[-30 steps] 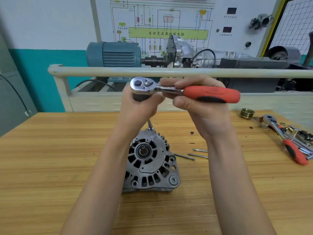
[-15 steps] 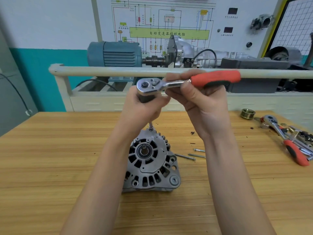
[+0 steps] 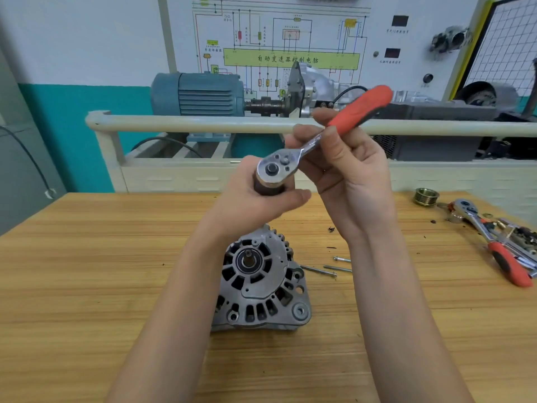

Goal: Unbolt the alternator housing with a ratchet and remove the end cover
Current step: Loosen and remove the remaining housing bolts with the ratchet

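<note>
Grey cast-aluminium alternator [image 3: 258,282] standing on the wooden workbench [image 3: 87,271], shaft end and vented end cover facing up, housing resting flat on the boards. Above its far edge, red-handled chrome ratchet [image 3: 313,141] held up in the air, round head toward the camera, handle angled up and to the right. Left hand [image 3: 261,199] wrapped round the dark socket or extension just under the ratchet head, fingers curled, thumb laid across the front. Right hand [image 3: 345,175] pinching the chrome neck and the lower end of the red grip between thumb and fingertips, palm turned toward the camera. Whether the extension reaches a bolt on the housing: cannot tell, hidden behind the left wrist.

Three loose long steel bolts [image 3: 325,270] lying on the bench just right of the alternator, partly behind the right forearm. Farther right, near the bench edge, a ribbed brass-coloured pulley [image 3: 426,195] and beside it a second red-handled ratchet [image 3: 491,239] on a small heap of metal tools. Behind the bench, a cream tubular rail [image 3: 180,123], a blue-grey electric motor [image 3: 200,94] and a wiring-diagram board [image 3: 279,39] on the wall.
</note>
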Tool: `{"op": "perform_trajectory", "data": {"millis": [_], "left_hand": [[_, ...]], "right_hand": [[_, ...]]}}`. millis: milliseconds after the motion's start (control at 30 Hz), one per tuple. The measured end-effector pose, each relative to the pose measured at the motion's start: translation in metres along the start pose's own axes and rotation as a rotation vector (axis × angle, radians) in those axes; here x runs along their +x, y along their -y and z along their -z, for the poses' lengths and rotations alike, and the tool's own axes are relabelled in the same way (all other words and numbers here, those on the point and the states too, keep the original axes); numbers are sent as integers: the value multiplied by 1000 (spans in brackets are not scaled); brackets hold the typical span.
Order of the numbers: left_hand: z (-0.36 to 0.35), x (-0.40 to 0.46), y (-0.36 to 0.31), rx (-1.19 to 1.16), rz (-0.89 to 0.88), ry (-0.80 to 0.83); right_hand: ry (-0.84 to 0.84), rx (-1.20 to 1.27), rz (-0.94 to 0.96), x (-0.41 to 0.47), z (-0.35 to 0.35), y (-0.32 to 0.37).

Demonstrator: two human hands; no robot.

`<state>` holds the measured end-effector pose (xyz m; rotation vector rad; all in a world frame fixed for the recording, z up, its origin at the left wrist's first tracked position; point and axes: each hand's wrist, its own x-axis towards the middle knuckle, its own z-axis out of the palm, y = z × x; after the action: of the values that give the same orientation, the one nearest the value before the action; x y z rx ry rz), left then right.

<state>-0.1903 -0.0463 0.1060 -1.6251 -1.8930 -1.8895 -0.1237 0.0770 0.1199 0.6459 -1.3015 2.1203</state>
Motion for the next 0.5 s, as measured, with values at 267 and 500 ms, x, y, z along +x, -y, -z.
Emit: {"op": "perform_trajectory", "data": {"millis": [267, 500], "left_hand": [[0, 6, 4, -182, 21, -315], [2, 1, 4, -20, -43, -31]], "right_hand": [[124, -221, 148, -2, 3, 1], [-7, -69, 28, 0, 1, 1]]}}
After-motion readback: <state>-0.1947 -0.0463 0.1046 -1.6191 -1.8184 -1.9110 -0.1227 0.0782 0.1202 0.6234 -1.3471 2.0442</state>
